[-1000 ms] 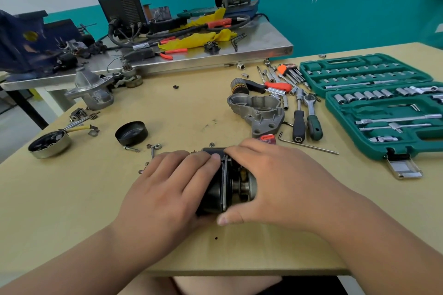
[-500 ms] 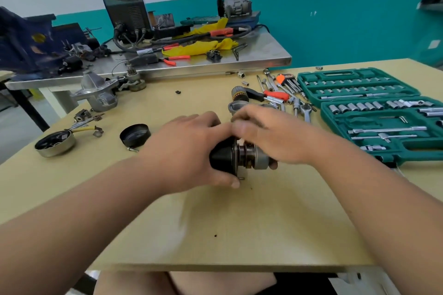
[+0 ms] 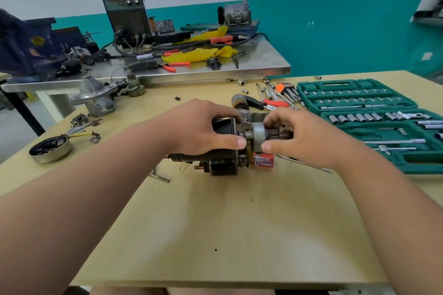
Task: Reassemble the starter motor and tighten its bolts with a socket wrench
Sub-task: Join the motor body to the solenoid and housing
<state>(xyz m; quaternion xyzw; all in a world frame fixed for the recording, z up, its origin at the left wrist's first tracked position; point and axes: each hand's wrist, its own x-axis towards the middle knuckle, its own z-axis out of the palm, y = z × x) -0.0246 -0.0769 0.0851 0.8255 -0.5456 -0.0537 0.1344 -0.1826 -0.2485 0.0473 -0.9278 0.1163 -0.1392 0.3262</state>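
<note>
Both hands are on the starter motor (image 3: 222,128) at mid-counter. Left hand (image 3: 203,127): fingers curled over the top of the black body, thumb pressed against its front flange, a firm grip. Right hand (image 3: 302,136): thumb and fingertips pinch the grey drive collar (image 3: 258,135) on the shaft end, the remaining fingers curled behind it.

Motor lies with its axis running left to right, shaft end toward the right hand. The smaller black cylinder (image 3: 223,166) hangs under the main body; I cannot tell whether it touches the counter (image 3: 227,223).

A red-handled screwdriver (image 3: 265,159) lies just behind and below the collar. A bent hex key (image 3: 304,163) lies to its right, and a short L-shaped key (image 3: 159,177) lies left of the motor.

On the right, an open green socket case (image 3: 422,166) holds rows of sockets and extension bars. On the left, a round metal end cap (image 3: 50,148) with a yellow lead lies near the edge. Further back sits an aluminium nose housing (image 3: 96,100).

Beyond is a steel counter (image 3: 263,64) carrying a yellow cloth (image 3: 199,54), red-handled pliers (image 3: 175,66), a dark welder box (image 3: 127,12) and a blue vise (image 3: 24,50).
</note>
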